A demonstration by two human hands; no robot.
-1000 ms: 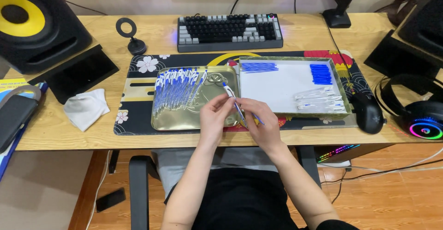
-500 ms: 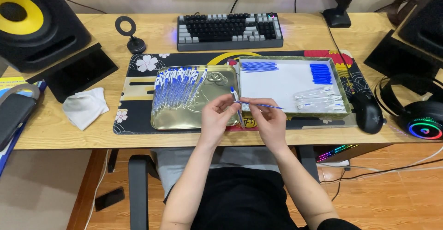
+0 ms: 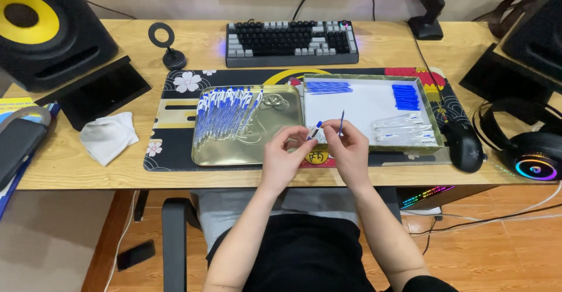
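My left hand (image 3: 285, 151) pinches a clear pen barrel with a blue tip (image 3: 315, 131) above the desk's front edge. My right hand (image 3: 350, 148) holds a thin blue ink refill (image 3: 341, 123) upright, close beside the barrel. Behind the hands a gold metal tray (image 3: 275, 145) holds several finished blue-and-white pens (image 3: 225, 111). To its right a white tray (image 3: 366, 101) holds blue refills (image 3: 328, 87), blue caps (image 3: 405, 96) and clear barrels (image 3: 404, 130).
A patterned desk mat (image 3: 170, 116) lies under both trays. A keyboard (image 3: 291, 41) sits behind, a black mouse (image 3: 465, 148) and headphones (image 3: 527, 145) at the right. A speaker (image 3: 47, 28), a black tablet (image 3: 99, 91) and a white cloth (image 3: 108, 137) stand left.
The hands have drawn apart slightly and come nearer the desk edge. The right hand's refill now stands upright instead of lying across, and the left hand's barrel has tilted.
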